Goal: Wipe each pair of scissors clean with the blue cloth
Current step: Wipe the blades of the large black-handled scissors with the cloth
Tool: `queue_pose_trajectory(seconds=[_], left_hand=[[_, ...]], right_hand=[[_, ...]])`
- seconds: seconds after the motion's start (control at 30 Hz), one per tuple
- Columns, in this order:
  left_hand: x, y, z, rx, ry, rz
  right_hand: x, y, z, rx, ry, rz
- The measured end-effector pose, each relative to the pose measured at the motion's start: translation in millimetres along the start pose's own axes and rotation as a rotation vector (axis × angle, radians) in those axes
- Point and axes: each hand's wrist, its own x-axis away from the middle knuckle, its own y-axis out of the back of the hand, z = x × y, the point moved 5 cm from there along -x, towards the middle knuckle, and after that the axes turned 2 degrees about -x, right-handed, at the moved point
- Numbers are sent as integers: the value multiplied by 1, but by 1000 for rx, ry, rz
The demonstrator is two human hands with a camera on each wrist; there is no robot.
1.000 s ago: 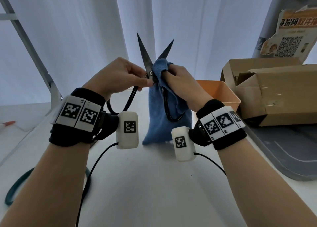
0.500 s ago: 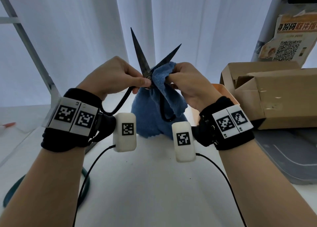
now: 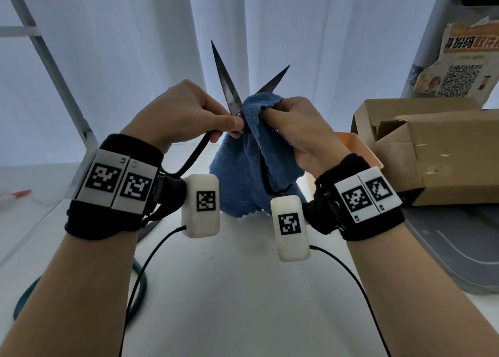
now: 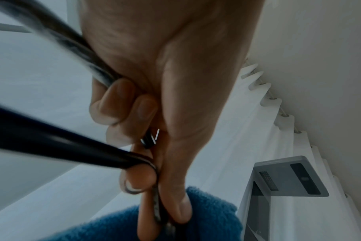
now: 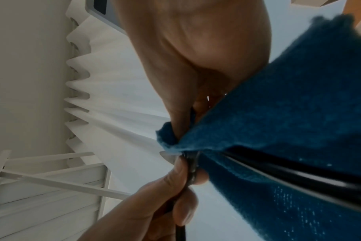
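Black-handled scissors [image 3: 225,86] are held upright above the white table [image 3: 229,289], blades spread in a V. My left hand [image 3: 189,113] pinches them at the pivot between thumb and fingers, one handle loop [image 4: 52,143] running back past the wrist. My right hand [image 3: 294,124] grips the blue cloth [image 3: 259,116] folded round the base of the right blade [image 3: 272,82]; the rest of the cloth [image 5: 299,114] hangs down over the other handle [image 5: 299,172] to the table. A second pair with teal handles [image 3: 140,283] lies at the table's left, mostly hidden by my left forearm.
An orange bin [image 3: 361,146] stands behind my right wrist, with an open cardboard box [image 3: 437,151] to its right on a grey tray [image 3: 459,248]. White curtains hang behind. A metal frame leg [image 3: 54,70] rises at the left.
The scissors have risen and their blades have spread wider. My right hand has bunched the cloth at the base of the right blade, and the hanging cloth has lifted with it.
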Motion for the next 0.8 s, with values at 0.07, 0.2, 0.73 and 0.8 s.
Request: queue_pose_trajectory(seconds=[0.07, 0.2, 0.73, 0.8], left_hand=[[2, 2, -2, -17, -11, 2], [5, 3, -5, -48, -1, 19], [6, 2, -3, -19, 2, 25], [6, 1, -4, 0, 3, 18]], right_hand=[[1, 0, 4, 45, 15, 22], [5, -1, 12, 82, 51, 99], [6, -2, 12, 109, 51, 144], [6, 1, 13, 106, 48, 132]])
